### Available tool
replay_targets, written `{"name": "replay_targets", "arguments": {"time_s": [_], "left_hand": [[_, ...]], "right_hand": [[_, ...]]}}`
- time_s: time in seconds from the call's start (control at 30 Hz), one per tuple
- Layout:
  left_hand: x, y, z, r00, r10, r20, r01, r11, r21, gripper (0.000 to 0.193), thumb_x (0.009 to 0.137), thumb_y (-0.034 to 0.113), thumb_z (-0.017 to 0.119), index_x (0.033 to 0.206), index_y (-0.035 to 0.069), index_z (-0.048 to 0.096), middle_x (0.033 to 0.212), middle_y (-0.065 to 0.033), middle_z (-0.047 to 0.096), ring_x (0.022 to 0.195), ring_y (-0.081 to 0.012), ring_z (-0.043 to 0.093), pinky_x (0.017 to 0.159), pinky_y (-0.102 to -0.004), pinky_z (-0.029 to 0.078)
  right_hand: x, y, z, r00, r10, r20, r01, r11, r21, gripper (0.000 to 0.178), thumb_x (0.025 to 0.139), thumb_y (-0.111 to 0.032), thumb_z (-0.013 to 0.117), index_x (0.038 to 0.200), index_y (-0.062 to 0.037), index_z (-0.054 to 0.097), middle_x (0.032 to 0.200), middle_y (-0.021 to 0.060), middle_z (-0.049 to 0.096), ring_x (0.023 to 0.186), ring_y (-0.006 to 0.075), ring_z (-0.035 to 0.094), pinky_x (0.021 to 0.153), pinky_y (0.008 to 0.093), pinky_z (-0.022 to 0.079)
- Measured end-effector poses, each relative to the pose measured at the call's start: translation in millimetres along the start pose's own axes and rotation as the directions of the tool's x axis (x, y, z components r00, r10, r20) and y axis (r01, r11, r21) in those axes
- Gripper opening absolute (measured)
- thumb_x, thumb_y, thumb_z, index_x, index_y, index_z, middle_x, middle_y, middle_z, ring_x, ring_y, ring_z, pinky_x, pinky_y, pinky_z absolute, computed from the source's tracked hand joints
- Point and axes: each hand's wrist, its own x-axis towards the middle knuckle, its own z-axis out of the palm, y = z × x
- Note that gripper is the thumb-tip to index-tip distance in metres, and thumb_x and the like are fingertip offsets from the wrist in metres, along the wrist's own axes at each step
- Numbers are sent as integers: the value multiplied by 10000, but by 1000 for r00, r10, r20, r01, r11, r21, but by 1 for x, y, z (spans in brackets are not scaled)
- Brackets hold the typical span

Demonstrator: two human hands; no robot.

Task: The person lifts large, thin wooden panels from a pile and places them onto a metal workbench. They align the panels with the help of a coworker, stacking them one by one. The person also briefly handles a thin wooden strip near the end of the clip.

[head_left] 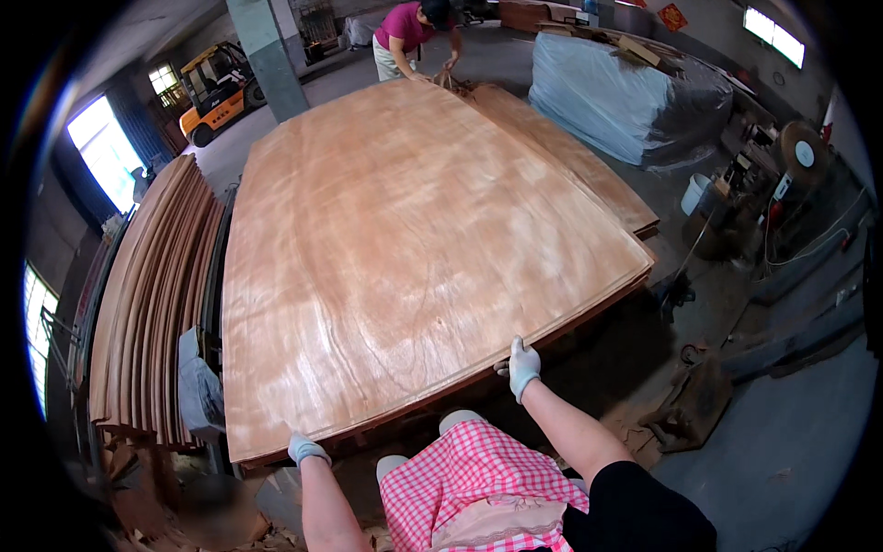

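A large, glossy light-brown wood veneer sheet (405,248) lies on top of a wide stack in front of me. My left hand (306,449), in a white glove, grips its near edge close to the left corner. Farther right along that same edge is my right hand (522,368), also gloved. Its thumb rests on top and its darkened fingers curl at the rim. The sheet hides part of the left fingers. At the far end, a person in a magenta shirt (402,28) bends over, both hands near the sheet's far corner.
A second, lower wood stack (589,170) adjoins on the right. Curved veneer sheets (152,313) stand in a rack at left. Behind are a yellow forklift (216,97), a pillar (267,60) and a plastic-wrapped pile (598,97). A white bucket (695,193) stands near machinery at right.
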Motion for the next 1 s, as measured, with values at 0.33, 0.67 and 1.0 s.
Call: {"name": "replay_targets", "arguments": {"time_s": [0.33,0.67,1.0], "left_hand": [[-21,6,-6,995,96,15,-96,995,-21,458,821,304,496,1128,-31,558,1112,-118,598,911,-233,577,827,-386,452],[-56,12,0,998,68,17,-68,998,3,439,830,300,490,1136,-6,565,1110,-106,601,905,-254,587,820,-410,465],[9,-7,8,952,237,193,-216,969,-120,440,852,326,428,1140,19,557,1118,-116,584,943,-274,563,825,-424,464]], "right_hand": [[-5,-4,4,1000,-1,-18,1,1000,-9,420,935,-377,422,961,38,486,697,124,584,445,197,593,342,255,450],[7,6,-5,1000,18,3,-18,1000,9,390,934,-397,440,985,-11,458,686,104,570,455,200,592,334,252,434],[5,-12,-7,989,-93,117,110,982,-154,384,912,-422,458,888,-54,564,635,92,605,441,181,572,391,288,451]]}}
